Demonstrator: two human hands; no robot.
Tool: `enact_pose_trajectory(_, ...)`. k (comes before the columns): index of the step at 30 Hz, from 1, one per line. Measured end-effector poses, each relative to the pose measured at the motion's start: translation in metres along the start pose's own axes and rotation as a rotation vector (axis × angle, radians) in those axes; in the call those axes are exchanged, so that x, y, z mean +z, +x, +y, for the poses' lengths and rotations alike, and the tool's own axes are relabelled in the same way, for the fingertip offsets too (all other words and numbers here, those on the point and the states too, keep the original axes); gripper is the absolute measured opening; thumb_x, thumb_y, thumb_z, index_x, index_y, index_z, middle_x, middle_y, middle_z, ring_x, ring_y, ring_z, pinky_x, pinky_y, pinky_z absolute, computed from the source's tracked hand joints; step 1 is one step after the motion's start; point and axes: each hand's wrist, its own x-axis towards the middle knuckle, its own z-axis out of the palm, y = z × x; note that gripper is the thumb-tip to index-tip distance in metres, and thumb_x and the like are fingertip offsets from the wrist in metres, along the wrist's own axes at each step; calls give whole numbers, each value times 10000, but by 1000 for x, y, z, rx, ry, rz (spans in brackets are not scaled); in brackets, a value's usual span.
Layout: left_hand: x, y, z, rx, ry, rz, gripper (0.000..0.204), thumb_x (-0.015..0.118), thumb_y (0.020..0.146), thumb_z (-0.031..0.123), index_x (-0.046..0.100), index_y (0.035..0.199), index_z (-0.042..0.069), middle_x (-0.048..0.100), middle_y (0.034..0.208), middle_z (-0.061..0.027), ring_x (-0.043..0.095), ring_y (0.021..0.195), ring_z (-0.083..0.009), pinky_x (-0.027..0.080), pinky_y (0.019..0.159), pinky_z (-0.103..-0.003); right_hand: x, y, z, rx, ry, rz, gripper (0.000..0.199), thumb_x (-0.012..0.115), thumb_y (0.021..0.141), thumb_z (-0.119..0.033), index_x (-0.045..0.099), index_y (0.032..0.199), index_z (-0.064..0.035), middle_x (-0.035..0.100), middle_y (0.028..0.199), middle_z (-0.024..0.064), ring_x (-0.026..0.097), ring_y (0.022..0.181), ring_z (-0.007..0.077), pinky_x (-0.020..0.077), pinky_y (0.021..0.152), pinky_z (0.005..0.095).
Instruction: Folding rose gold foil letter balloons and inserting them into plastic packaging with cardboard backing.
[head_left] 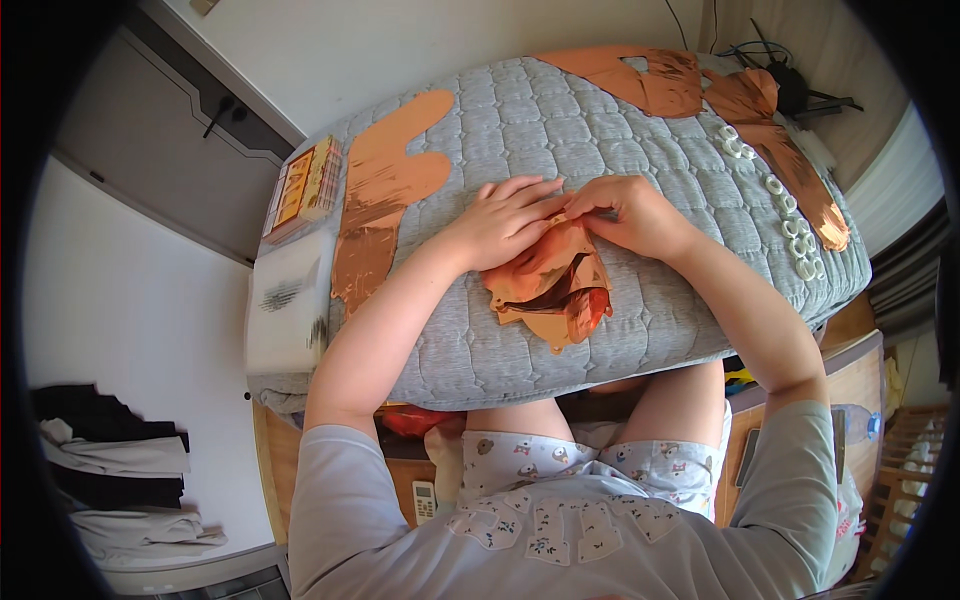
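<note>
A folded, shiny copper-coloured foil balloon (pixel 548 285), flat and creased, lies on the grey quilted mattress (pixel 470 350) in front of me. My left hand (pixel 507 222) rests over its upper left part with the fingers stretched out. At the top edge of the foil, my right hand (pixel 632 215) is closed in a pinch on it, the thumb and fingertips close to the left fingertips. The lower end of the foil gapes in loose, glossy folds. What lies under my left palm is hidden.
Another flat copper foil balloon (pixel 385 170) lies to the left, with more copper foil (pixel 640 80) at the far right. Several small white rolls (pixel 788 205) line the right side. A boxed pack (pixel 305 188) and a clear plastic bag (pixel 290 300) sit at the left edge.
</note>
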Motion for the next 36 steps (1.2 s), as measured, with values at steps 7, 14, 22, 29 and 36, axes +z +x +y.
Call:
enact_pose_trajectory(7,1,1,0,-1,5,-15,501,401,1092,389,446,1578,274,389,1649,4,325,1510,-213,234,1202,-432,0,1,6,67,-21,-72,203,752,767,61,743,962,8,750,1025,127,723,980,287,582,864,370)
enact_pose_trajectory(14,-2,-1,2,-19,-9,-18,540,417,1081,463,436,1586,274,387,1650,2,323,1512,-216,230,1203,-434,0,-3,-12,-7,-104,-23,200,761,751,44,743,946,3,740,1005,139,712,989,322,569,891,388)
enact_pose_trajectory(22,1,1,1,-3,14,-11,535,435,1075,470,458,1574,279,388,1650,3,324,1511,-226,233,1202,-436,0,-3,-3,4,-92,-56,180,757,759,38,747,934,-3,730,1051,130,709,978,310,574,864,379)
enact_pose_trajectory(29,-1,0,1,-9,27,-40,543,439,1069,501,447,1578,312,375,1657,5,315,1518,-223,222,1208,-449,0,-5,-19,-14,-68,-43,190,758,759,44,754,940,-14,730,1049,126,711,979,302,581,876,387)
enact_pose_trajectory(36,-2,2,4,-16,13,-38,541,429,1072,498,447,1578,310,369,1660,2,307,1522,-223,214,1211,-449,-3,-6,-5,-71,-72,-88,206,762,751,49,754,946,-16,739,1028,118,717,971,291,592,836,373)
